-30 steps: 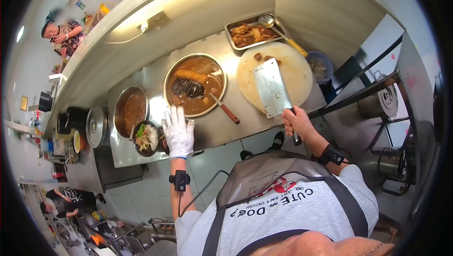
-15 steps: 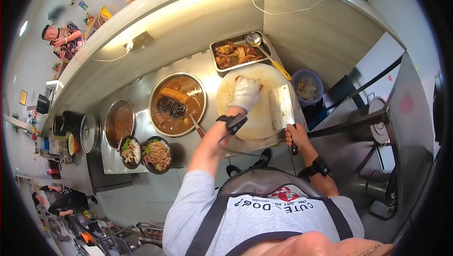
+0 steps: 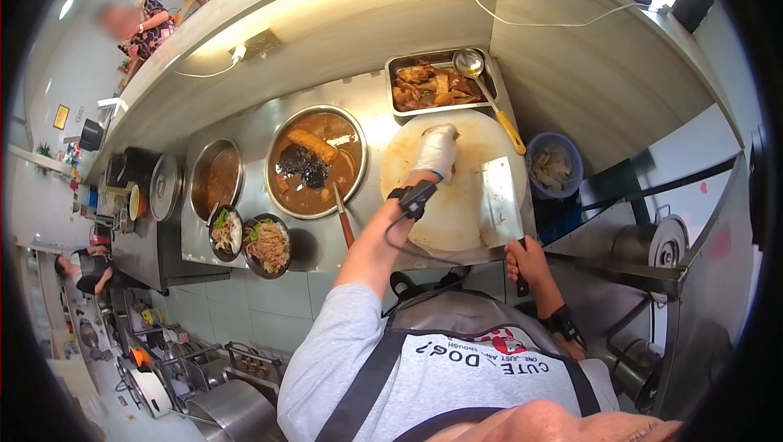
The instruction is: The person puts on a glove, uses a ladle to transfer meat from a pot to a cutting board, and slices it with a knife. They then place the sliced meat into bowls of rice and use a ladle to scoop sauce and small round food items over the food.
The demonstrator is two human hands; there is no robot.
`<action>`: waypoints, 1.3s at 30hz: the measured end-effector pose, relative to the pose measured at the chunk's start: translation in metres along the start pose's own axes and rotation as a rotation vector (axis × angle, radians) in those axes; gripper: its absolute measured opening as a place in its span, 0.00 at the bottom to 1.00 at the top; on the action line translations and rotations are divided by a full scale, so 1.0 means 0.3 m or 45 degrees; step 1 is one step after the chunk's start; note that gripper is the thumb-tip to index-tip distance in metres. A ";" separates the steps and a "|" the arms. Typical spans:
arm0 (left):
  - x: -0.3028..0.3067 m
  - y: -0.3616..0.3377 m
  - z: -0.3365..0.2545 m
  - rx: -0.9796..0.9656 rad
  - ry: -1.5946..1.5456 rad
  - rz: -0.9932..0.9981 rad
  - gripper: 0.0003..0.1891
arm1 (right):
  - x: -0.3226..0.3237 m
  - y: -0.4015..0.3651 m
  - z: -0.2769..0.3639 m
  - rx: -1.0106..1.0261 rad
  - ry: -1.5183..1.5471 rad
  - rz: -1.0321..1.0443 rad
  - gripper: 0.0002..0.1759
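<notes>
My left hand (image 3: pixel 436 152), in a clear glove, is on the far part of the round cutting board (image 3: pixel 444 226). Its fingers are closed round something small and brownish, mostly hidden. In my right hand (image 3: pixel 526 262) is the dark handle of a cleaver (image 3: pixel 499 204), whose wide blade lies flat over the board's right side. Just beyond the board stands a metal tray (image 3: pixel 393 75) of brown cooked meat (image 3: pixel 428 86). A ladle (image 3: pixel 489 99) with a yellow handle rests across the tray's right end.
Left of the board are a large pot of brown stew (image 3: pixel 334 125), a second pot (image 3: pixel 217 181) and two filled bowls (image 3: pixel 267 245) (image 3: pixel 225 232). A blue bin (image 3: pixel 555 166) stands at the right. Two people (image 3: pixel 148 30) (image 3: pixel 90 269) are far off left.
The camera view has shifted, moving the counter slightly right in the picture. My left hand has slid toward the board's far edge. The cleaver stays in my right hand over the board's right side.
</notes>
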State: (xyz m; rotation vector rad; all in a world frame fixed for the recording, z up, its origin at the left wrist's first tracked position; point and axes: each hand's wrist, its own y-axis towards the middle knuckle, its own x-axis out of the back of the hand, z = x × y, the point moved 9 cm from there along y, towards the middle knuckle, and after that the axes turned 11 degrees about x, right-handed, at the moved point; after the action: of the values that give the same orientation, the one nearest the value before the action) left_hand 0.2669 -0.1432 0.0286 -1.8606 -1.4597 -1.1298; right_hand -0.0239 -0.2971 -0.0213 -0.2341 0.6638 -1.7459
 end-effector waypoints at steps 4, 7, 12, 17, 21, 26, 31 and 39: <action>0.091 0.006 0.199 0.293 -0.512 -0.055 0.10 | -0.097 0.002 -0.007 -0.092 -0.064 0.268 0.11; 0.149 -0.029 0.243 0.529 -0.668 0.179 0.10 | -0.207 0.045 -0.057 -0.168 -0.185 0.511 0.11; 0.217 -0.087 0.198 0.233 -0.300 0.326 0.14 | -0.292 0.169 -0.042 -0.067 -0.238 0.410 0.11; 0.104 -0.252 0.183 0.112 -0.179 0.555 0.21 | -0.196 0.260 0.008 0.143 -0.336 0.169 0.14; 0.151 -0.393 0.065 -0.154 0.109 0.443 0.20 | -0.152 0.222 0.102 0.321 -0.672 0.094 0.16; 0.268 -0.469 0.089 0.065 -0.022 -0.053 0.16 | -0.120 0.212 0.109 0.473 -0.997 0.080 0.18; 0.259 -0.467 0.162 0.262 0.076 -0.304 0.13 | -0.179 0.123 0.213 0.837 -1.354 0.120 0.17; 0.123 -0.285 0.168 0.114 0.291 -0.209 0.26 | -0.176 0.145 0.176 0.842 -1.379 0.076 0.16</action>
State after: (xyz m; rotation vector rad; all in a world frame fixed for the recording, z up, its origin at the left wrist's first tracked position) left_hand 0.2029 -0.0586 0.0256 -1.5186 -1.5240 -1.2850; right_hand 0.0528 -0.2700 0.0081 -0.6092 -0.6694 -1.4069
